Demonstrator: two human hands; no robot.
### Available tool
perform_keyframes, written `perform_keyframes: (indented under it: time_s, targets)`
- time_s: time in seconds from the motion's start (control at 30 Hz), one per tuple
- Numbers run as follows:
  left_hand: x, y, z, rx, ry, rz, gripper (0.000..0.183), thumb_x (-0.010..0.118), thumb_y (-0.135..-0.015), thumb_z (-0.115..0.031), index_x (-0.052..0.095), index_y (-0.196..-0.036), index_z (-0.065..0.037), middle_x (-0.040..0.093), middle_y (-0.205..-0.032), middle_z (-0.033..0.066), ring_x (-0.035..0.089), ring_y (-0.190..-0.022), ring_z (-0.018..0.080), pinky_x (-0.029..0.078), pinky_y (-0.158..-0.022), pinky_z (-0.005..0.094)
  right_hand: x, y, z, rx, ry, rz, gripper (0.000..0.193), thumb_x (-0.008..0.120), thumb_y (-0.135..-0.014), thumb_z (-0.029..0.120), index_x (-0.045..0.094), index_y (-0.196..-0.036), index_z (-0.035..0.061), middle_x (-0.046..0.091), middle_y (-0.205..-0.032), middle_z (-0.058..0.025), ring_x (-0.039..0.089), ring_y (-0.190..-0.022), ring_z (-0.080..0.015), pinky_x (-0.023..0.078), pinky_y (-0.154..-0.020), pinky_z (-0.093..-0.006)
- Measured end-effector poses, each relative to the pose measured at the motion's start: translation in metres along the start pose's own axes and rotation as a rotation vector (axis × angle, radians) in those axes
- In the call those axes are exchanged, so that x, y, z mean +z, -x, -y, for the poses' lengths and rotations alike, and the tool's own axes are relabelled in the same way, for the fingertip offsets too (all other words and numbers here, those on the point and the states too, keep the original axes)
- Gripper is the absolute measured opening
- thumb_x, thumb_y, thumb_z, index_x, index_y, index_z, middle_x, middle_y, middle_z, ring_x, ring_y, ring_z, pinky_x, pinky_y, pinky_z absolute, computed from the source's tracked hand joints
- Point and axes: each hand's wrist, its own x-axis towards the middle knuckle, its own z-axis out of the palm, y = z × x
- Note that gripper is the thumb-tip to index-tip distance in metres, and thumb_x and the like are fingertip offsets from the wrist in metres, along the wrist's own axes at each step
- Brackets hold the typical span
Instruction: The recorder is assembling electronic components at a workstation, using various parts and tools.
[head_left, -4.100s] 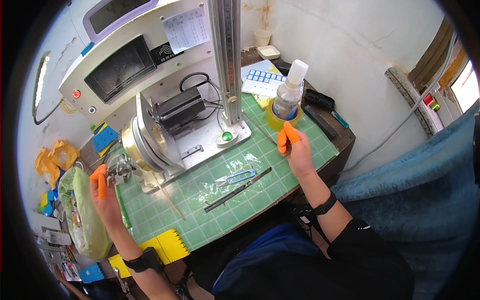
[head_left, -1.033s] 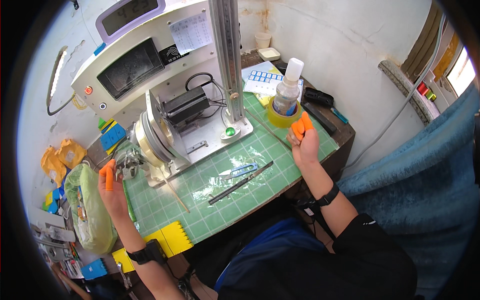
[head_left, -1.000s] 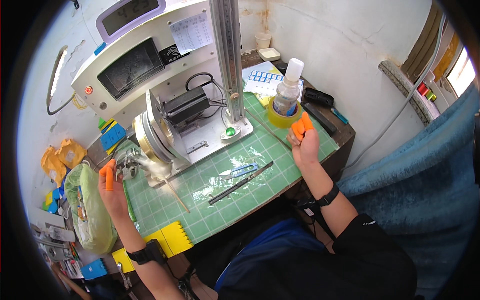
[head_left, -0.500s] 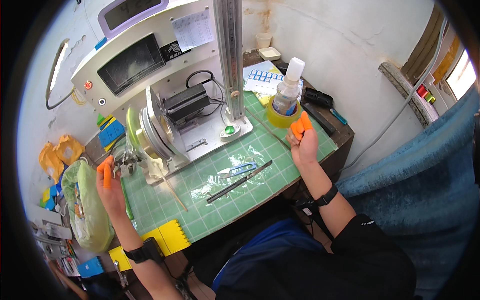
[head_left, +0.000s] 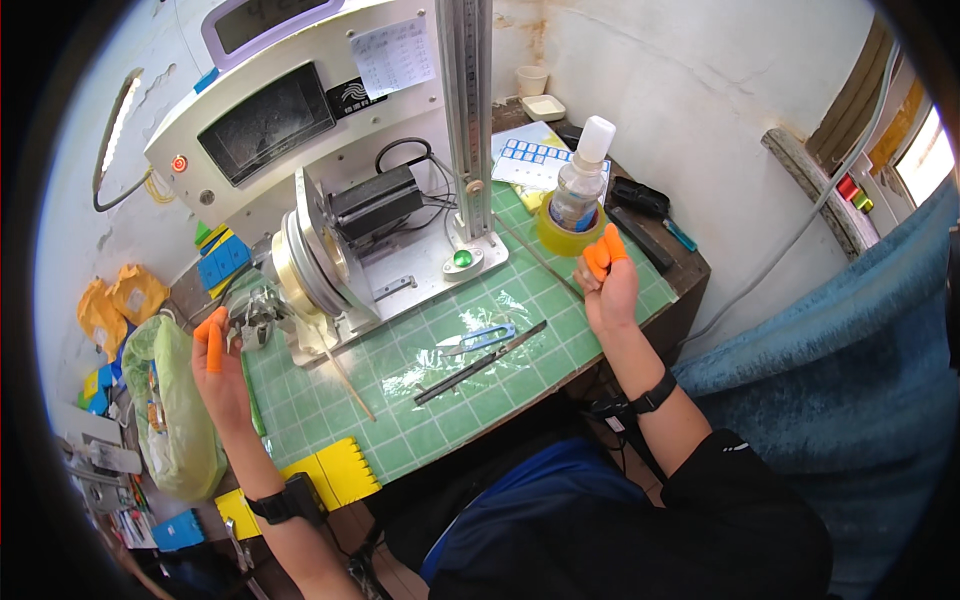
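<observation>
My left hand (head_left: pixel 220 375), with orange finger covers, is raised at the left end of a winding machine (head_left: pixel 260 165). Its fingertips are bent together against or just beside a small metal fixture (head_left: pixel 258 312); what they grip, if anything, is hidden. Beside that fixture is a round, cream-coloured wheel (head_left: pixel 291 272) in front of a black motor (head_left: pixel 375 200). My right hand (head_left: pixel 612 292) hovers over the mat's right side, fingers curled in, two with orange covers. Anything inside it is too small to see. Close by stands a clear bottle with a white cap (head_left: pixel 578 190) within a yellow tape roll (head_left: pixel 562 232).
A green gridded mat (head_left: pixel 330 415) covers the table. On it lie blue-handled snips (head_left: pixel 485 338), a thin dark bar (head_left: pixel 480 362) and a wooden stick (head_left: pixel 350 385). A pale green bag (head_left: pixel 180 440) sits at left; a blue curtain (head_left: pixel 820 400) hangs at right.
A green translucent edge seen on the wheel is gone, and its face now looks cream. The small round panel button has turned from bright to dark. Both hands keep nearly the same place.
</observation>
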Motion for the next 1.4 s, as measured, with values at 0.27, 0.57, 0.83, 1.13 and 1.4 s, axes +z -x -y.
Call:
perform_keyframes:
  time_s: [0.27, 0.57, 0.83, 1.13, 1.4]
  targets:
    - [-0.008, 0.0, 0.005, -0.006, 0.011, -0.007, 0.026, 0.054, -0.103, -0.016, 0.06, -0.128, -0.009, 0.061, -0.134, 0.002, 0.056, -0.118, 0.0085, 0.041, -0.094, 0.0277, 0.0, 0.001, 0.001, -0.002, 0.046, 0.044, 0.037, 0.039, -0.109, 0.03, 0.04, -0.075, 0.0152, 0.034, -0.06, 0.0032, 0.032, -0.052, -0.009, 0.026, -0.051, -0.0248]
    - [0.002, 0.001, -0.003, 0.011, -0.028, 0.016, 0.026, 0.054, -0.104, -0.016, 0.06, -0.128, -0.009, 0.061, -0.135, 0.0023, 0.055, -0.117, 0.0078, 0.041, -0.094, 0.0275, 0.004, 0.0, 0.0, -0.024, 0.01, 0.007, 0.041, 0.044, -0.108, 0.03, 0.041, -0.07, 0.0129, 0.036, -0.058, 0.0029, 0.032, -0.05, -0.0091, 0.026, -0.049, -0.0258]
    - [0.009, 0.003, -0.004, 0.004, -0.027, -0.062, 0.025, 0.056, -0.102, -0.016, 0.062, -0.125, -0.007, 0.062, -0.131, 0.0022, 0.055, -0.11, 0.0075, 0.041, -0.088, 0.0276, 0.005, 0.003, -0.001, -0.013, 0.096, 0.009, 0.034, 0.037, -0.107, 0.024, 0.039, -0.074, 0.0149, 0.033, -0.06, 0.0025, 0.032, -0.053, -0.009, 0.026, -0.052, -0.0254]
    - [0.004, 0.001, -0.004, 0.0, -0.033, -0.015, 0.025, 0.054, -0.103, -0.015, 0.061, -0.127, -0.009, 0.061, -0.133, 0.0014, 0.056, -0.112, 0.0072, 0.041, -0.093, 0.0276, 0.004, 0.001, -0.002, -0.043, 0.067, 0.024, 0.04, 0.044, -0.108, 0.029, 0.045, -0.072, 0.0118, 0.038, -0.059, 0.0023, 0.032, -0.049, -0.0092, 0.026, -0.049, -0.0259]
    - [0.012, 0.003, -0.006, 0.016, -0.056, -0.044, 0.025, 0.056, -0.102, -0.016, 0.063, -0.125, -0.007, 0.063, -0.129, 0.0013, 0.056, -0.109, 0.0067, 0.042, -0.088, 0.0261, 0.002, 0.001, -0.002, -0.037, 0.082, 0.026, 0.039, 0.042, -0.108, 0.026, 0.044, -0.073, 0.0113, 0.037, -0.059, 0.0022, 0.032, -0.05, -0.0093, 0.025, -0.049, -0.0261]
